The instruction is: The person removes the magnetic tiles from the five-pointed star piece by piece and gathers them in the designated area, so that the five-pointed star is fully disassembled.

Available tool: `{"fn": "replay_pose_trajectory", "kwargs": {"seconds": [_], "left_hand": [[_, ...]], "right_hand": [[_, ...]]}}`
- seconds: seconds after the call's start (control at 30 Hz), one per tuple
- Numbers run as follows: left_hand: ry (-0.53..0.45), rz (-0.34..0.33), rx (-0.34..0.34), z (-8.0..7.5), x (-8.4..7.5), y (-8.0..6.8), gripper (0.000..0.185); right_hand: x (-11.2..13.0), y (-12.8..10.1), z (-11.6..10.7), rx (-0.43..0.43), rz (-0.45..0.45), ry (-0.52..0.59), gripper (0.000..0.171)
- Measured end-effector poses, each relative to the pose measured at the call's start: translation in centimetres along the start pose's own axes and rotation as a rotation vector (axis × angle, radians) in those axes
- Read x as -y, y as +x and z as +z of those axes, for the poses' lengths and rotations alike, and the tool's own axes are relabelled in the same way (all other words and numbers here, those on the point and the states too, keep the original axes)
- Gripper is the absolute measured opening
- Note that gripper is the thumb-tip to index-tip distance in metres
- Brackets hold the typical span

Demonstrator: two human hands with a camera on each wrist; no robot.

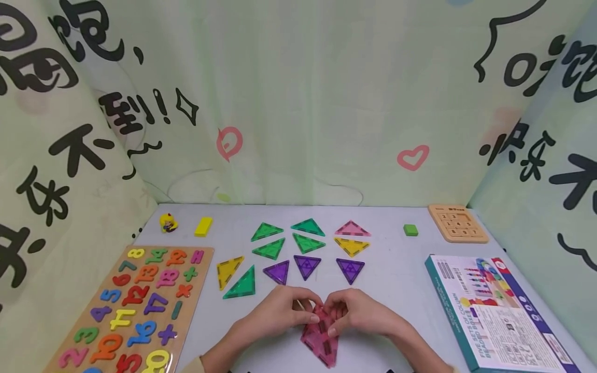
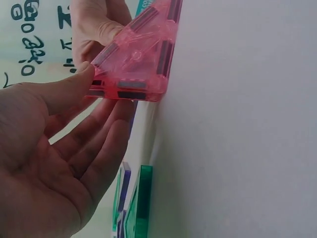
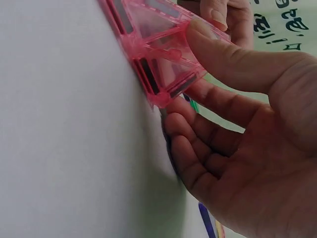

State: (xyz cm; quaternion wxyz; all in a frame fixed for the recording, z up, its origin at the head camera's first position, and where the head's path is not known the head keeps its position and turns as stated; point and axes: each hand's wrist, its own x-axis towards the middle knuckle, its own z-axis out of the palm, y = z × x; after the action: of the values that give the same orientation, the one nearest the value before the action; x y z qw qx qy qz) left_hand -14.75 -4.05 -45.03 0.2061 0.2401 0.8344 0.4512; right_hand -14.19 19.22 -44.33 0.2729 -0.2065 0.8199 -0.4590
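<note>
Red-pink translucent magnetic tiles (image 1: 321,339) stand joined in a pointed shape at the table's near middle. Its left corner is pinched by my left hand (image 1: 282,312), thumb in front and fingers behind. On the opposite side my right hand (image 1: 363,313) pinches it, the thumb (image 3: 218,54) lying over its face. Dark magnet strips show along the edges of the tiles (image 2: 141,54) in the left wrist view. Beyond my hands lie loose triangular tiles: a purple one (image 1: 307,266), another purple one (image 1: 350,270), a green one (image 1: 241,284), and a yellow one (image 1: 228,270).
Farther back are more green tiles (image 1: 269,249), a pink tile (image 1: 353,228) and a yellow tile (image 1: 352,246). A wooden number board (image 1: 188,305) lies left; a boxed set (image 1: 501,311) and a wooden number puzzle (image 1: 458,224) lie right. Small blocks (image 1: 203,226) and a toy figure (image 1: 168,223) sit behind.
</note>
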Motion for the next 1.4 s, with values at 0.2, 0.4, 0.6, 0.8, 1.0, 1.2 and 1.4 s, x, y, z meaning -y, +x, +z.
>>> {"fn": "replay_pose_trajectory", "kwargs": {"seconds": [0.2, 0.4, 0.6, 0.8, 1.0, 1.2, 1.4], "left_hand": [[0.017, 0.038, -0.01, 0.3, 0.1, 0.1, 0.018], [0.02, 0.033, -0.052, 0.3, 0.3, 0.0, 0.013], [0.023, 0.052, -0.113, 0.4, 0.5, 0.0, 0.006], [0.033, 0.057, -0.136, 0.5, 0.6, 0.0, 0.004], [0.014, 0.063, -0.118, 0.5, 0.6, 0.1, 0.001], [0.009, 0.054, -0.029, 0.3, 0.7, 0.1, 0.007], [0.028, 0.04, 0.002, 0.6, 0.5, 0.1, 0.012]], "right_hand": [[-0.4, 0.0, 0.3, -0.01, -0.021, 0.012, 0.018], [-0.5, -0.3, 0.4, -0.037, -0.013, -0.019, 0.019], [-0.7, -0.6, 0.5, -0.029, -0.008, -0.009, 0.02], [-0.7, -0.6, 0.9, -0.042, -0.022, 0.019, 0.015], [-0.4, -0.4, 1.5, -0.071, -0.032, 0.03, 0.016], [-0.5, -0.1, 1.8, -0.095, -0.044, 0.045, 0.012], [-0.7, 0.0, 1.6, -0.152, -0.027, 0.072, 0.015]]}}
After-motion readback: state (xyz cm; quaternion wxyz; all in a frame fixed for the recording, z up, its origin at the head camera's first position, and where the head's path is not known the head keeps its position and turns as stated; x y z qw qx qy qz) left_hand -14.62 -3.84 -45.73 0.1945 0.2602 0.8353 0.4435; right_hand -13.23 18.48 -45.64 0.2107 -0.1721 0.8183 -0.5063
